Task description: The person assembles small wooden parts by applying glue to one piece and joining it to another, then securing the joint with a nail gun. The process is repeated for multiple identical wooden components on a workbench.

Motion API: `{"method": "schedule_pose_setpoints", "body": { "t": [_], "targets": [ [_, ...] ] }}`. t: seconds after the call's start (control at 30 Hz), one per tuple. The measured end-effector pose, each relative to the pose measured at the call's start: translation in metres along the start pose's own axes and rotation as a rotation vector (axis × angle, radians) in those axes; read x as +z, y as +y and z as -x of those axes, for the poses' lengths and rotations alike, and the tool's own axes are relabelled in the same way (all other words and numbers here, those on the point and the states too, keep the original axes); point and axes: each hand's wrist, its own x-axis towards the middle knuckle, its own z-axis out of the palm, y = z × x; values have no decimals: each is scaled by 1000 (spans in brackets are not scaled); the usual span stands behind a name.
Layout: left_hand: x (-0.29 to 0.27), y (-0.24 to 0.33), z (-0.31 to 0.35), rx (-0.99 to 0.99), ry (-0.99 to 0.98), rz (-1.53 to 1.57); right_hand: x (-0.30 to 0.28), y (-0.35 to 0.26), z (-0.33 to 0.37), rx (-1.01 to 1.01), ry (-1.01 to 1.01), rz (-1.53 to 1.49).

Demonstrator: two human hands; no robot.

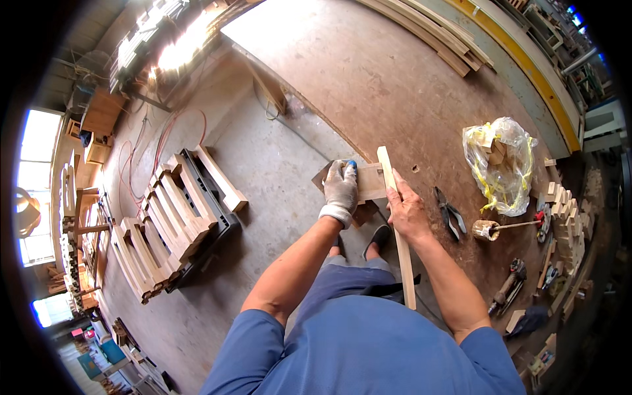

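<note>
My left hand (341,189), in a pale work glove, is closed round a short, wide wooden board (370,179) at the bench's near edge. Its right end meets a long narrow wooden strip (404,266), which runs from the bench toward my waist. My bare right hand (409,212) grips that strip just below where the two pieces meet. Whether they are fastened together I cannot tell. To the right of this hand lie pliers (450,214) with dark handles. A small pot (486,230) with a stick in it stands beyond them.
The brown workbench (395,99) carries a clear plastic bag (510,181), long boards (428,33), a hand tool (510,286) and stacked wood blocks (567,224). On the floor at left, wooden frames (178,220) sit on a black pallet (227,225). Hoses (160,148) trail behind.
</note>
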Motion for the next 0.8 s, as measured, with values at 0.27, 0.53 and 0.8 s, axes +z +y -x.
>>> {"method": "schedule_pose_setpoints", "body": {
  "t": [0.27, 0.53, 0.8],
  "targets": [
    [3, -6, -2, 53, 5, 20, 5, 4, -4, -83, 42, 87],
    [3, -4, 5, 52, 21, 12, 7, 2, -8, -156, 69, 196],
    [10, 1, 4, 6, 26, 62, 9, 8, 15, -319, 164, 309]
  ]
}}
